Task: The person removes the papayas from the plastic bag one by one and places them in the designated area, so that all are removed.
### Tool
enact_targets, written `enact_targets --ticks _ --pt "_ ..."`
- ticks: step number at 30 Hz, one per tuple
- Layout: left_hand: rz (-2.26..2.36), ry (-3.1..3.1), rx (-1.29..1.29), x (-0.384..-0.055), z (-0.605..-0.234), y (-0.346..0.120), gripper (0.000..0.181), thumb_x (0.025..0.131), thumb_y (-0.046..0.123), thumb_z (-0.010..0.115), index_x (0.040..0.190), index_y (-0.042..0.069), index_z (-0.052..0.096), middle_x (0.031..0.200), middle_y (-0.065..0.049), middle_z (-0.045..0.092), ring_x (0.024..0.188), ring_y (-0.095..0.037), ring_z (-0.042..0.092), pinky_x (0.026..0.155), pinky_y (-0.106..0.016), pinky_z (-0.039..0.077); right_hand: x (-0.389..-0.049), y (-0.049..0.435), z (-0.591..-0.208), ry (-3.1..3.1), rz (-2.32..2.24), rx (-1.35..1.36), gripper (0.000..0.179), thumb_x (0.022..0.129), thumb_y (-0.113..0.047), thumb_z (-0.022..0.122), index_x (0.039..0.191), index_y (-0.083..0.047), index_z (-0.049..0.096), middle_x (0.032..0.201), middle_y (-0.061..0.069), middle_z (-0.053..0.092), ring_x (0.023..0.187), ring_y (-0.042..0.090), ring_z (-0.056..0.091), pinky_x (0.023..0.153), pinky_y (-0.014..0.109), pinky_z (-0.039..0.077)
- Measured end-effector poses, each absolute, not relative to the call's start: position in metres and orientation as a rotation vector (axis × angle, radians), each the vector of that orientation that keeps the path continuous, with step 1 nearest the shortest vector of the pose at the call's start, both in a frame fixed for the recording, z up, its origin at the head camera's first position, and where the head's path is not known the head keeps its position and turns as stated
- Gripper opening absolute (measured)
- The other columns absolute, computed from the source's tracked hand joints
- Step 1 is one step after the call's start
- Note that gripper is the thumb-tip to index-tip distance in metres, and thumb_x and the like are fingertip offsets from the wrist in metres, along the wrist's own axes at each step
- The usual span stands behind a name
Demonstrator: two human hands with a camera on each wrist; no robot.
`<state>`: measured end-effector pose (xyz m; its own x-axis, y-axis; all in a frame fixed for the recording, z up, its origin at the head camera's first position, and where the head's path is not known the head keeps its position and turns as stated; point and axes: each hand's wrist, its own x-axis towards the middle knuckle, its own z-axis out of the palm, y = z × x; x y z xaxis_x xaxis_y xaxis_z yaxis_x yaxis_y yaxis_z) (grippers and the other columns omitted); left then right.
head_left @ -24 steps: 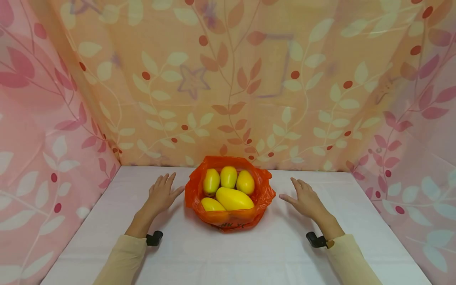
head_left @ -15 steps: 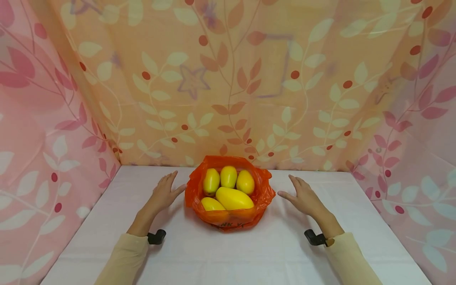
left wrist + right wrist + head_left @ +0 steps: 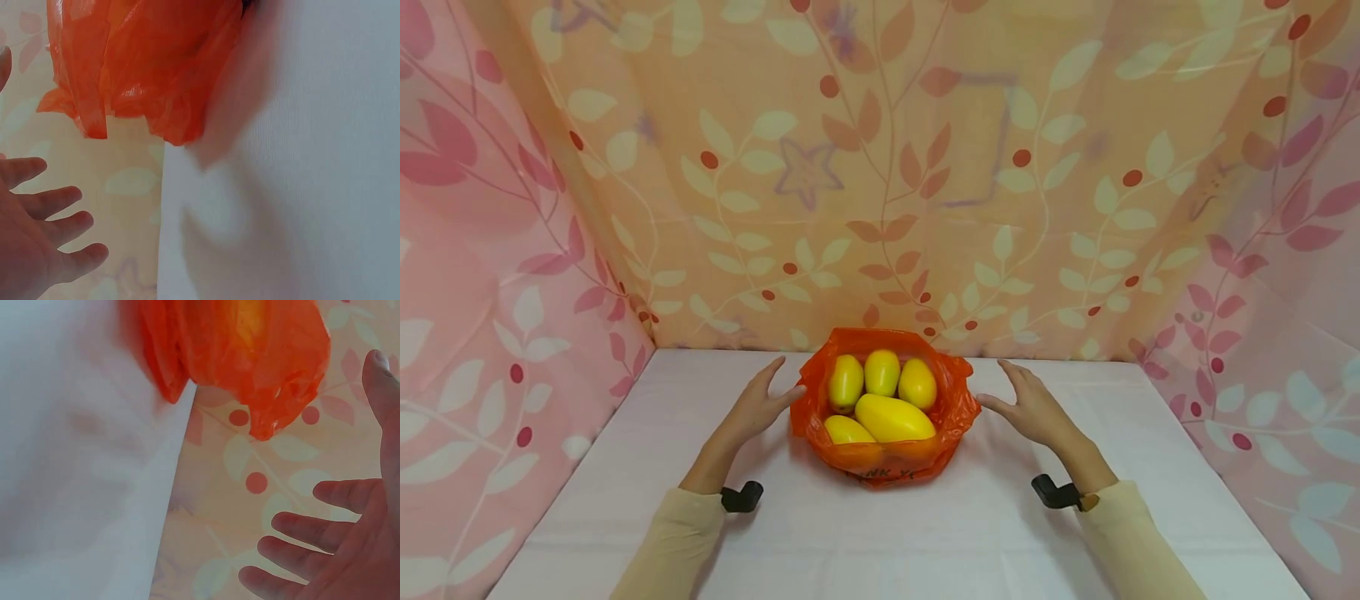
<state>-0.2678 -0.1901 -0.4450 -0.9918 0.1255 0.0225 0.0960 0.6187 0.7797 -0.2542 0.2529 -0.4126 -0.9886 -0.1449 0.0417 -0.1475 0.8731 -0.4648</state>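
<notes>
An orange-red plastic bag sits with its mouth spread wide near the back of the table. Several yellow mangoes lie inside it, the largest in front. My left hand is at the bag's left side, fingers spread, its thumb tip overlapping the rim in the head view; contact there I cannot tell. On the other side my right hand reaches toward the bag's right rim with fingers apart. Both wrist views show the bag's side ahead of straight, separated fingers, with nothing held.
A white cloth covers the table. Behind it rises a patterned curtain, with pink leafy curtains on both sides. A small black camera is strapped at the left wrist, another black camera at the right.
Both hands have moved inward toward the bag, the left one to the right and the right one to the left. The bag and mangoes stay where they were.
</notes>
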Motion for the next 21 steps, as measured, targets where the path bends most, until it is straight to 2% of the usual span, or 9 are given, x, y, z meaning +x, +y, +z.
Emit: enact_targets --ticks 9,17,21 --pt "1.37 2.715 0.111 -0.271 -0.443 -0.177 0.095 0.086 0.053 0.067 0.157 0.013 0.017 0.161 -0.019 0.02 0.147 -0.044 0.018 0.114 -0.065 0.021 -0.258 0.234 -0.396 -2.972 0.828 0.39 0.09 0.086 -0.056 0.065 0.155 -0.014 0.025 0.156 0.017 0.034 0.141 0.042 0.033 0.11 0.066 0.031" --pt "1.448 2.693 0.116 -0.277 -0.447 -0.168 0.094 0.085 0.049 0.07 0.158 0.021 0.016 0.16 -0.017 0.024 0.147 -0.042 0.022 0.114 -0.066 0.023 -0.26 0.217 -0.386 -2.974 0.825 0.459 0.088 0.086 -0.054 0.066 0.152 -0.008 0.029 0.155 0.02 0.033 0.142 0.044 0.031 0.111 0.067 0.029" --pt "1.508 2.682 0.138 -0.279 -0.45 -0.164 0.095 0.085 0.048 0.071 0.158 0.02 0.015 0.16 -0.017 0.026 0.146 -0.042 0.024 0.114 -0.065 0.023 -0.259 0.208 -0.382 -2.967 0.855 0.515 0.089 0.085 -0.057 0.066 0.151 -0.009 0.032 0.155 0.02 0.032 0.14 0.045 0.033 0.109 0.067 0.031"
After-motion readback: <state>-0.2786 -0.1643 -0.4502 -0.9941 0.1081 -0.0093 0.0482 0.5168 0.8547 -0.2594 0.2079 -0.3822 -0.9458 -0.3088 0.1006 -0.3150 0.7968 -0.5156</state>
